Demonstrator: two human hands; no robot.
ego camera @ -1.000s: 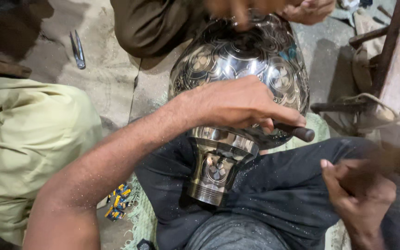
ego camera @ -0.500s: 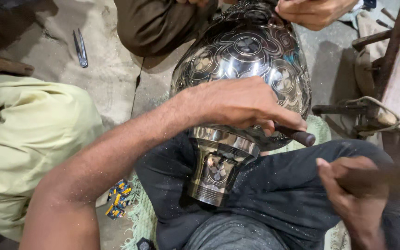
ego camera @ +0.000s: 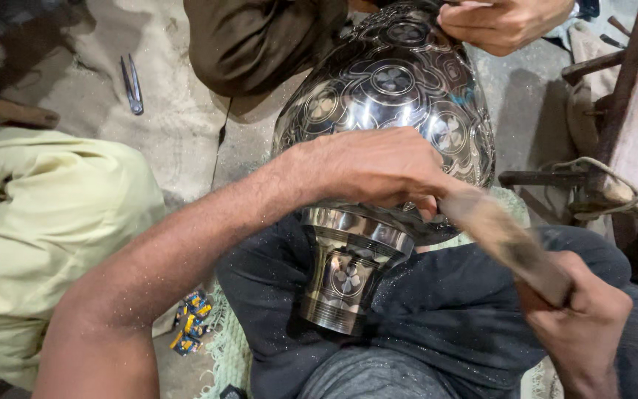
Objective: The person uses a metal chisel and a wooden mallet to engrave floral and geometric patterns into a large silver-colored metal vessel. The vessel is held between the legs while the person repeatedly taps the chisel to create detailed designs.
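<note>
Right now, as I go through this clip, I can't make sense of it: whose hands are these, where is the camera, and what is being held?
The camera sits on a person's head and looks down at their lap. Their left hand rests on a large engraved metal vase lying across their dark trousers, steadying it. Their right hand grips a wooden-looking mallet, blurred, with its far end by the left hand. At the top, a second person's hand touches the vase's far end. On the dusty floor lie a small metal tool and pale green cloth.
</note>
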